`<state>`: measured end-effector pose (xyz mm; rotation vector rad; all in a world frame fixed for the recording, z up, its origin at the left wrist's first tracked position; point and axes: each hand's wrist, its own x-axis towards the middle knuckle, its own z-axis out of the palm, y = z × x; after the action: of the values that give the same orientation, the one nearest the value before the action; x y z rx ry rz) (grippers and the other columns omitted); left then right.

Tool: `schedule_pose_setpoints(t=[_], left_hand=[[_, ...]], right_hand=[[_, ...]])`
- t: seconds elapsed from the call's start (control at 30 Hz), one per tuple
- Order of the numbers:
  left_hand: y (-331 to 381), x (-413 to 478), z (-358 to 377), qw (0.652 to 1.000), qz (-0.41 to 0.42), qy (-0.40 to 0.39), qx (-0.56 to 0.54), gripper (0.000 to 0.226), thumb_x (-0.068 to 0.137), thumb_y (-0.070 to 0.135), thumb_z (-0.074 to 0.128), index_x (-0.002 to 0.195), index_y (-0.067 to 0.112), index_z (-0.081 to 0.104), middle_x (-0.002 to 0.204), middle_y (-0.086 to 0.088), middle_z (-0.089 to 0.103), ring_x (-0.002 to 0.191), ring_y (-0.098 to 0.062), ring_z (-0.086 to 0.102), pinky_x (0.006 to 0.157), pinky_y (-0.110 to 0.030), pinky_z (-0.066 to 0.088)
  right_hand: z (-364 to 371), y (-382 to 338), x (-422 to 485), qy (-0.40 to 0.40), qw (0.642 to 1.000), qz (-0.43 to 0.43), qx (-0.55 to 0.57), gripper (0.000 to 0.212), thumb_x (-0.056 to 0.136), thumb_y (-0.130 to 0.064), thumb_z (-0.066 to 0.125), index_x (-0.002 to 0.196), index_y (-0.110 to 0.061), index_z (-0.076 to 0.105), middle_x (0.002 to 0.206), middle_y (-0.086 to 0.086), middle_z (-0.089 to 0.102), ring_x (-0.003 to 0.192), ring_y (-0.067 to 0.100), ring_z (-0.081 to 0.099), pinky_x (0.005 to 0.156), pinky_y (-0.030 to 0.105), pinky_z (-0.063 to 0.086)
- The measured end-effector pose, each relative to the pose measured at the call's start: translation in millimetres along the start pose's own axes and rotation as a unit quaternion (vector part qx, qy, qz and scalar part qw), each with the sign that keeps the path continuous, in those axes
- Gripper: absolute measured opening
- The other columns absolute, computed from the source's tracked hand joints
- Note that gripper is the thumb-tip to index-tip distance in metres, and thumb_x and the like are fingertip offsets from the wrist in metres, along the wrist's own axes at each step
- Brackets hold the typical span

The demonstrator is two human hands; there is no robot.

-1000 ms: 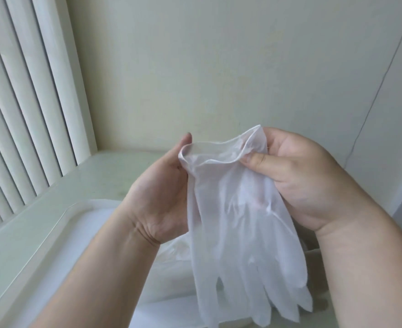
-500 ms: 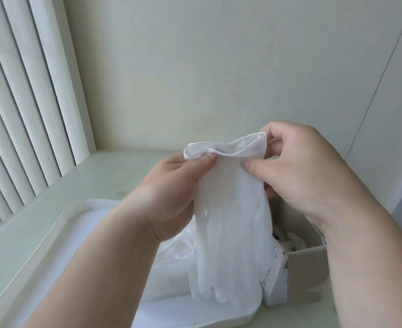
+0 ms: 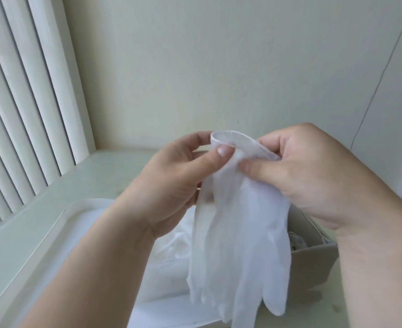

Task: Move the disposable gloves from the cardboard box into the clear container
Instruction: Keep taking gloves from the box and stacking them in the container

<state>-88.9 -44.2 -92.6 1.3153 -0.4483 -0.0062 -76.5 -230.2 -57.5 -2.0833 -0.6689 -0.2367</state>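
Observation:
A thin white disposable glove (image 3: 240, 233) hangs fingers-down in front of me. My left hand (image 3: 171, 183) pinches the left side of its cuff between thumb and fingers. My right hand (image 3: 306, 174) pinches the right side of the cuff. Below and to the left lies the clear container (image 3: 53, 223), with more white gloves (image 3: 169, 261) lying in it. The cardboard box (image 3: 313, 263) stands low on the right, mostly behind the hanging glove and my right forearm, with gloves showing inside it.
The pale counter (image 3: 95, 176) runs back to a cream wall (image 3: 195, 67). White vertical blinds (image 3: 22, 102) close off the left side. A thin dark cord runs down the wall at the right.
My hands have drawn closer together on the cuff, narrowing it. The glove has lowered slightly and more of the cardboard box shows behind it.

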Motion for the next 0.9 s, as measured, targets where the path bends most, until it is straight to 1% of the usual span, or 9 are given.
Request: schedule_pose_setpoints(t=[0.07, 0.17, 0.23, 0.33, 0.47, 0.57, 0.7, 0.8, 0.9], left_hand=[[-3, -2, -4, 0.994, -0.04, -0.098, 0.032, 0.055, 0.086, 0.018, 0.069, 0.135, 0.004, 0.052, 0.124, -0.021, 0.066, 0.113, -0.037, 0.065, 0.089, -0.048, 0.055], [-13, -4, -2, 0.976, -0.08, -0.176, 0.094, 0.043, 0.081, -0.003, 0.069, 0.124, 0.001, 0.062, 0.115, -0.018, 0.069, 0.107, -0.032, 0.067, 0.091, -0.043, 0.053], [-21, -4, -4, 0.975, -0.109, -0.162, 0.105, 0.031, 0.079, -0.002, 0.068, 0.109, 0.002, 0.07, 0.103, -0.013, 0.073, 0.095, -0.026, 0.07, 0.084, -0.036, 0.054], [-22, -5, -14, 0.978, -0.153, -0.122, 0.072, 0.021, 0.08, 0.01, 0.069, 0.099, 0.002, 0.074, 0.095, -0.014, 0.072, 0.084, -0.026, 0.068, 0.076, -0.033, 0.053], [2, -12, -36, 0.988, -0.157, 0.014, -0.005, 0.017, 0.077, 0.007, 0.064, 0.085, 0.001, 0.077, 0.078, -0.017, 0.07, 0.061, -0.023, 0.069, 0.057, -0.032, 0.059], [19, -20, -51, 0.983, -0.149, 0.104, 0.026, 0.022, 0.078, 0.005, 0.066, 0.097, 0.004, 0.077, 0.082, -0.016, 0.067, 0.056, -0.022, 0.063, 0.047, -0.031, 0.053], [24, -26, -61, 0.941, -0.19, 0.178, 0.217, 0.017, 0.096, 0.004, 0.056, 0.101, 0.005, 0.072, 0.081, -0.02, 0.066, 0.047, -0.02, 0.056, 0.043, -0.028, 0.048], [20, -26, -61, 0.882, -0.248, 0.159, 0.368, 0.011, 0.091, 0.005, 0.065, 0.092, 0.012, 0.073, 0.072, -0.016, 0.072, 0.047, -0.025, 0.062, 0.047, -0.032, 0.053], [12, -25, -60, 0.826, -0.289, 0.117, 0.47, 0.01, 0.086, 0.012, 0.072, 0.091, 0.02, 0.072, 0.068, -0.009, 0.075, 0.054, -0.028, 0.07, 0.057, -0.039, 0.059]], right_hand=[[-1, -2, -1, 0.014, 0.998, 0.01, 0.058, 0.036, 0.075, -0.033, 0.068, 0.086, 0.002, 0.071, 0.085, 0.03, 0.071, 0.076, 0.046, 0.07, 0.069, 0.062, 0.054], [-3, -5, -1, 0.065, 0.986, -0.007, 0.155, 0.034, 0.076, -0.026, 0.068, 0.084, 0.007, 0.069, 0.089, 0.039, 0.066, 0.076, 0.053, 0.066, 0.063, 0.06, 0.052], [-6, -7, 1, 0.124, 0.969, -0.015, 0.215, 0.032, 0.077, -0.023, 0.069, 0.082, 0.009, 0.068, 0.09, 0.039, 0.066, 0.069, 0.044, 0.065, 0.065, 0.049, 0.049], [-9, -4, 4, 0.185, 0.939, -0.008, 0.289, 0.016, 0.078, -0.017, 0.07, 0.076, -0.002, 0.075, 0.088, 0.024, 0.074, 0.077, 0.032, 0.071, 0.071, 0.042, 0.055], [-7, 9, 10, 0.187, 0.929, 0.074, 0.31, 0.028, 0.089, -0.006, 0.066, 0.062, -0.01, 0.075, 0.067, 0.005, 0.074, 0.055, 0.019, 0.07, 0.048, 0.025, 0.052], [9, 22, 16, 0.15, 0.943, 0.146, 0.258, 0.025, 0.088, -0.005, 0.067, 0.063, -0.006, 0.072, 0.065, 0.006, 0.073, 0.055, 0.019, 0.069, 0.05, 0.027, 0.054], [33, 33, 17, 0.069, 0.979, 0.172, 0.081, 0.016, 0.078, -0.013, 0.074, 0.074, 0.002, 0.068, 0.074, 0.024, 0.073, 0.058, 0.024, 0.064, 0.053, 0.038, 0.049], [43, 28, 12, -0.004, 0.978, 0.19, -0.088, 0.014, 0.077, -0.018, 0.074, 0.087, -0.01, 0.069, 0.074, 0.016, 0.074, 0.05, 0.021, 0.062, 0.048, 0.027, 0.043], [51, 22, 9, -0.052, 0.956, 0.185, -0.222, 0.026, 0.082, -0.017, 0.069, 0.108, -0.014, 0.068, 0.095, 0.01, 0.072, 0.08, 0.027, 0.07, 0.061, 0.033, 0.053]])
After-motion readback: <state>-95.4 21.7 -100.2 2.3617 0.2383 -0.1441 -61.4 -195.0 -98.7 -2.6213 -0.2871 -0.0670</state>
